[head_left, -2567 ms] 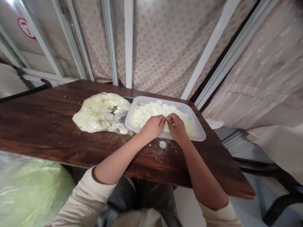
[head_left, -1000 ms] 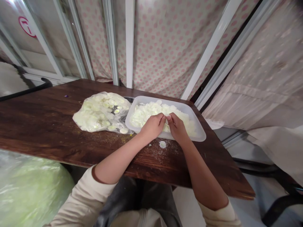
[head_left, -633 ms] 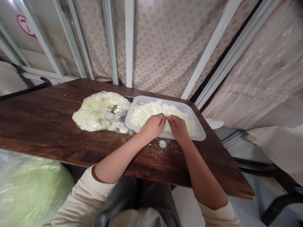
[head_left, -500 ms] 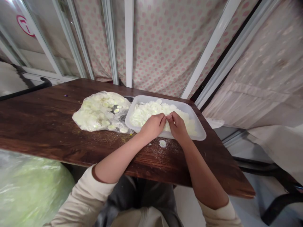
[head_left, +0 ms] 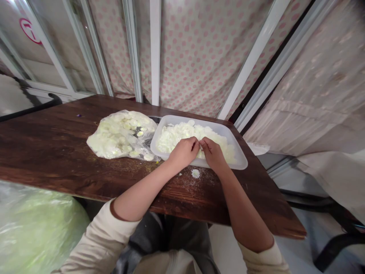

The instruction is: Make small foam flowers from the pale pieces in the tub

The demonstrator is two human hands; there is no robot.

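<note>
A white plastic tray (head_left: 241, 161) sits on the dark wooden table (head_left: 51, 152), filled with pale white-yellow flower heads (head_left: 176, 135). My left hand (head_left: 184, 151) and my right hand (head_left: 212, 152) rest over the tray's near rim, fingertips pinched together and meeting above the pile. What they pinch is too small to name. One loose white flower (head_left: 195, 173) lies on the table just in front of the tray, between my wrists.
A clear plastic bag (head_left: 121, 135) full of the same pale flowers lies left of the tray, touching it. A big greenish plastic sack (head_left: 34, 228) stands below the table's near left edge. Dotted curtain and window frames close the far side; the table ends at right.
Both hands stay at the same spot over the tray, only the fingertips shift slightly against each other. Nothing else has moved.
</note>
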